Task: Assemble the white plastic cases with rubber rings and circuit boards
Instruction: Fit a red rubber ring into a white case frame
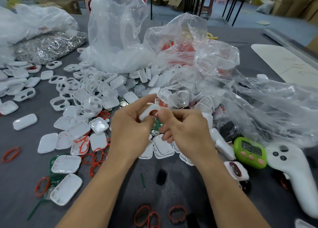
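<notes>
My left hand [130, 129] grips a white plastic case half [147, 111] above the middle of the table, with a bit of red rubber ring showing at its edge. My right hand [185, 129] meets it from the right, thumb and forefinger pinching at the case and ring. White case halves [96, 97] lie heaped behind and to the left. Red rubber rings [96, 157] are scattered near my left wrist, and others [146, 215] lie at the front edge. Green circuit boards [56, 178] peek out under cases at the lower left.
Crumpled clear plastic bags [117, 31] stand behind the heap, one with red parts [182, 54]. A bag of metal clips [49, 47] is at the back left. A green digital timer [250, 152] and a white controller [292, 172] lie to the right on the grey table [172, 190].
</notes>
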`<state>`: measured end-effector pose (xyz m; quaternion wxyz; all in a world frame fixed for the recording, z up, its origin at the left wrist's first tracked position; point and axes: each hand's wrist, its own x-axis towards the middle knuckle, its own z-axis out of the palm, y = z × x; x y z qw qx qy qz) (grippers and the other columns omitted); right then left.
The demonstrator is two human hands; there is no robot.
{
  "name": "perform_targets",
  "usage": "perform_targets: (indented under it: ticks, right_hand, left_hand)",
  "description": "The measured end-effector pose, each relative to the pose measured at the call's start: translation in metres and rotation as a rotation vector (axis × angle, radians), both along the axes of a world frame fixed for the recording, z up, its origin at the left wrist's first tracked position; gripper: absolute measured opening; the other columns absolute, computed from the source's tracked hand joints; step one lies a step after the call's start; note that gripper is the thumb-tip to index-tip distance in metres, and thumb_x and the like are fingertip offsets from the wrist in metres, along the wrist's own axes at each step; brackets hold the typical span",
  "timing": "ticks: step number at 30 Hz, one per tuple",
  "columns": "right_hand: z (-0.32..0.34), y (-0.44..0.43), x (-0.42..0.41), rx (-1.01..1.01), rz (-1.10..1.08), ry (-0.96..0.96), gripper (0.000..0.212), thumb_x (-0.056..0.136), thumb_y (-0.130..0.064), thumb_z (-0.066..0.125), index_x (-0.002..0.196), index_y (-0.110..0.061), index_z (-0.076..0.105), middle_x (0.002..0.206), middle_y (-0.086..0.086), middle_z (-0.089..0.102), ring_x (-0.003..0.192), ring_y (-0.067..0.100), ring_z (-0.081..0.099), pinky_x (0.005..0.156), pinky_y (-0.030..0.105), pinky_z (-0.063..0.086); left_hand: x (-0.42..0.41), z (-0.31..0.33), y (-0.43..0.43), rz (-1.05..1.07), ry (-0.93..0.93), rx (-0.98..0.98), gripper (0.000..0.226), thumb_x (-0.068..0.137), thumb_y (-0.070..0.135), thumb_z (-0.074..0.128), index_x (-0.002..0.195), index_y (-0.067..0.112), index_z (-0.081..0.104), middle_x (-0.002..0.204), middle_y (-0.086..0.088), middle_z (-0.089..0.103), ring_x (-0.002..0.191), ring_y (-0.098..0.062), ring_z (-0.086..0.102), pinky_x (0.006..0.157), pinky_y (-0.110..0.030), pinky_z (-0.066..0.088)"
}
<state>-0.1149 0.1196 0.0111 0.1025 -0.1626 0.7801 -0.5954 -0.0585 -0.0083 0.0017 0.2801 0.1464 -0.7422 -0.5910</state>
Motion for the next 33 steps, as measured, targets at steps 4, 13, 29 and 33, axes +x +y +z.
perform_targets:
  ticks: [4,13,29,33]
  right_hand:
    - [-0.003,-0.002,-0.002,-0.075,-0.017,-0.056,0.02,0.087,-0.039,0.071,0.076,-0.025,0.08,0.067,0.005,0.075,0.061,0.023,0.074,0.058,0.036,0.06]
    - [-0.005,0.005,-0.012,-0.084,-0.083,0.002,0.008,0.091,-0.022,0.075,0.085,-0.025,0.079,0.067,-0.001,0.075,0.056,0.013,0.07,0.055,0.02,0.051]
    - [-0.006,-0.009,-0.004,0.789,-0.239,0.488,0.021,0.089,-0.024,0.065,0.104,-0.033,0.077,0.098,-0.002,0.075,0.108,0.023,0.056,0.095,0.038,0.034]
    - [-0.005,-0.012,0.005,0.561,-0.012,0.412,0.009,0.083,-0.026,0.071,0.083,-0.03,0.079,0.079,-0.008,0.072,0.084,0.019,0.063,0.081,0.034,0.053]
  left_hand:
    - [0.005,0.0,0.002,-0.19,-0.079,-0.173,0.056,0.077,0.002,0.064,0.12,0.038,0.075,0.107,0.021,0.077,0.103,0.0,0.072,0.085,-0.018,0.057]
    - [0.0,0.003,-0.007,-0.019,-0.113,0.383,0.023,0.089,-0.003,0.071,0.089,0.017,0.083,0.079,-0.008,0.079,0.061,-0.015,0.07,0.058,-0.021,0.056]
    - [0.0,0.008,-0.037,0.095,-0.012,0.74,0.023,0.088,-0.01,0.065,0.095,0.008,0.076,0.082,-0.006,0.079,0.07,-0.014,0.074,0.062,-0.019,0.058]
    - [-0.002,0.007,-0.039,0.069,-0.016,0.777,0.014,0.089,-0.005,0.064,0.091,0.006,0.072,0.078,-0.006,0.077,0.067,-0.013,0.073,0.061,-0.02,0.058]
